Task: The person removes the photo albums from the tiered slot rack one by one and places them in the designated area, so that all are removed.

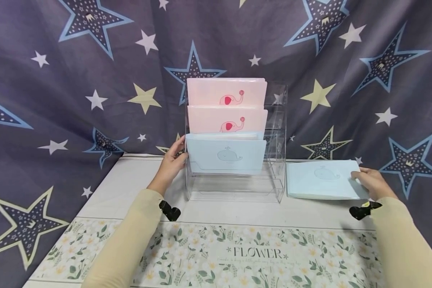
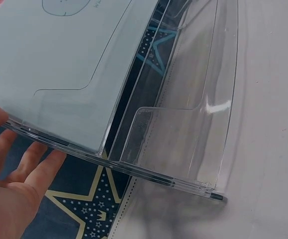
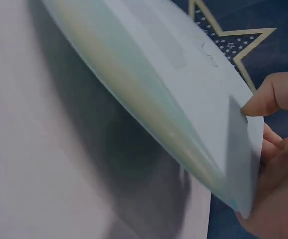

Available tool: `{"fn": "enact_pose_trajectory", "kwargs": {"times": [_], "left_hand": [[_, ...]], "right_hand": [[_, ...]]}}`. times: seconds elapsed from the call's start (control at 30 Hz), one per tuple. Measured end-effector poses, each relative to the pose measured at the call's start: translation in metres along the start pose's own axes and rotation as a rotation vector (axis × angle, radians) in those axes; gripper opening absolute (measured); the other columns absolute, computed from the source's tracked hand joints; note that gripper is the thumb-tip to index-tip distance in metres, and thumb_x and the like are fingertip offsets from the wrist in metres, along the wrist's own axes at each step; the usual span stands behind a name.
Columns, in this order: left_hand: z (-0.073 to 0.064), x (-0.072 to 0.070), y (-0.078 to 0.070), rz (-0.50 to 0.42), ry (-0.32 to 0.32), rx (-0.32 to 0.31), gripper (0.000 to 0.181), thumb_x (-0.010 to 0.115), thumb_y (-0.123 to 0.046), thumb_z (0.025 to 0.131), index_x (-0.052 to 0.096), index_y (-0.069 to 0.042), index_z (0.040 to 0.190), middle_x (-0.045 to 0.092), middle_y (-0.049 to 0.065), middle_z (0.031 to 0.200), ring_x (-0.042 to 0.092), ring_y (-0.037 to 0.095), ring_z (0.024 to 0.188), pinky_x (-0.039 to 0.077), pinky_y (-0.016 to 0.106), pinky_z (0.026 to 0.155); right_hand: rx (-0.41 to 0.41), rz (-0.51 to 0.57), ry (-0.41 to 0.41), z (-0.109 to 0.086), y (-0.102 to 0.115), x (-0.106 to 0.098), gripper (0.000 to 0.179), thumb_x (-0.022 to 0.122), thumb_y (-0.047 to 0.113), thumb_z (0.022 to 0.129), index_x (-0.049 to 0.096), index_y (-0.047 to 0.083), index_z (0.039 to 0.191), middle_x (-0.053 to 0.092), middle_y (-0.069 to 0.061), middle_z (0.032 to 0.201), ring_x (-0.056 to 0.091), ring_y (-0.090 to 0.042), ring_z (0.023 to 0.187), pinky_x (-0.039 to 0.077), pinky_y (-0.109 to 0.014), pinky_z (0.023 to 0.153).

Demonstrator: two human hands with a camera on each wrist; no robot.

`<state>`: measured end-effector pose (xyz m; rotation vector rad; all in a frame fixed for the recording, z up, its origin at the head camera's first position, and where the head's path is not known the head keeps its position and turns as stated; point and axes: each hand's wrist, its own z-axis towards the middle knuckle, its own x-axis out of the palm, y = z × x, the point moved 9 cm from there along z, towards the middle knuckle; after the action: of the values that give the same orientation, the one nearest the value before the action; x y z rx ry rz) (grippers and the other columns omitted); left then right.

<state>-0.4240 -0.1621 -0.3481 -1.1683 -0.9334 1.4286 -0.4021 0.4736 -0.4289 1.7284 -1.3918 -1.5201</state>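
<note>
The left hand (image 1: pixel 171 161) grips the left edge of the clear rack (image 1: pixel 234 196), seemingly to steady it; at the right, the right hand (image 1: pixel 376 183) pinches the right end of a blue folder (image 1: pixel 309 185). The rack's right wall (image 1: pixel 282 172) stands between that and the pink folders (image 1: pixel 207 120) in the far pockets.

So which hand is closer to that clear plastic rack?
Left. The left hand is up against the left side of the clear rack; the right hand is off to its right, gripping the outer end of a blue folder.
</note>
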Motion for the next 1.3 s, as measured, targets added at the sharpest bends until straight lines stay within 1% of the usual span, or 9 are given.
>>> {"fn": "enact_pose_trajectory", "kwargs": {"times": [0.1,0.17,0.37,0.43,0.53,0.7,0.9,1.0,1.3], "left_hand": [[0.000,0.001,0.001,0.004,0.002,-0.008,0.061,0.050,-0.011,0.102,0.033,-0.029,0.158,0.041,0.009,0.154,0.042,0.032,0.137,0.045,0.054,0.104],[0.001,0.001,0.002,0.006,0.003,-0.017,0.061,0.049,-0.011,0.103,0.033,-0.029,0.158,0.040,0.009,0.155,0.042,0.032,0.137,0.044,0.054,0.104],[0.004,0.001,0.003,0.006,0.012,-0.036,0.062,0.047,-0.008,0.103,0.028,-0.025,0.160,0.035,0.012,0.158,0.038,0.036,0.140,0.041,0.057,0.106],[0.004,0.001,0.003,0.008,0.014,-0.036,0.062,0.046,-0.008,0.103,0.028,-0.024,0.160,0.034,0.013,0.158,0.037,0.037,0.140,0.041,0.057,0.106],[0.004,0.000,0.004,0.008,0.010,-0.033,0.062,0.047,-0.009,0.103,0.029,-0.027,0.160,0.035,0.011,0.158,0.038,0.036,0.140,0.041,0.057,0.106],[0.002,-0.001,0.005,0.012,-0.003,-0.022,0.061,0.049,-0.011,0.103,0.033,-0.030,0.158,0.039,0.009,0.156,0.041,0.034,0.138,0.042,0.057,0.105],[0.001,0.001,0.002,0.016,-0.003,-0.007,0.062,0.050,-0.010,0.102,0.033,-0.029,0.158,0.041,0.010,0.154,0.043,0.033,0.136,0.045,0.055,0.103],[0.000,0.001,0.001,0.013,-0.006,-0.010,0.062,0.050,-0.010,0.102,0.033,-0.029,0.158,0.041,0.010,0.154,0.044,0.033,0.136,0.046,0.054,0.102],[-0.001,0.002,0.000,0.012,-0.004,-0.007,0.061,0.049,-0.010,0.103,0.033,-0.029,0.158,0.040,0.010,0.155,0.043,0.033,0.136,0.045,0.054,0.103]], "right_hand": [[-0.053,-0.032,-0.030,0.000,-0.001,0.001,0.079,0.048,0.013,0.092,0.006,-0.006,0.156,0.010,-0.038,0.157,0.032,-0.048,0.130,0.040,-0.057,0.101],[-0.082,-0.082,-0.084,0.000,0.000,0.001,0.079,0.049,0.010,0.091,0.007,-0.008,0.155,0.016,-0.041,0.154,0.036,-0.050,0.128,0.043,-0.058,0.098],[-0.107,-0.284,-0.283,-0.002,0.003,-0.001,0.072,0.055,0.012,0.091,0.025,-0.009,0.153,0.035,-0.041,0.144,0.037,-0.055,0.131,0.036,-0.059,0.107],[-0.098,-0.296,-0.312,-0.001,0.002,-0.001,0.068,0.055,0.012,0.091,0.030,-0.008,0.152,0.038,-0.040,0.143,0.037,-0.054,0.131,0.036,-0.059,0.107],[-0.068,-0.247,-0.338,0.000,-0.004,-0.001,0.066,0.056,0.012,0.091,0.034,-0.008,0.150,0.040,-0.038,0.143,0.035,-0.054,0.130,0.038,-0.058,0.106],[-0.016,-0.179,-0.337,0.001,-0.017,0.003,0.065,0.058,0.017,0.092,0.038,-0.009,0.148,0.035,-0.039,0.146,0.030,-0.054,0.133,0.038,-0.057,0.106],[0.035,-0.227,-0.285,-0.002,-0.030,0.007,0.066,0.052,0.032,0.096,0.041,-0.012,0.145,0.037,-0.037,0.146,0.042,-0.050,0.129,0.041,-0.056,0.104],[0.055,-0.242,-0.246,-0.003,-0.034,0.007,0.068,0.047,0.037,0.097,0.040,-0.011,0.145,0.037,-0.036,0.146,0.042,-0.049,0.128,0.041,-0.057,0.103],[0.004,0.006,-0.201,-0.004,-0.042,0.003,0.067,0.048,0.017,0.091,0.032,-0.010,0.151,0.029,-0.039,0.150,0.036,-0.046,0.133,0.045,-0.057,0.102]]}}
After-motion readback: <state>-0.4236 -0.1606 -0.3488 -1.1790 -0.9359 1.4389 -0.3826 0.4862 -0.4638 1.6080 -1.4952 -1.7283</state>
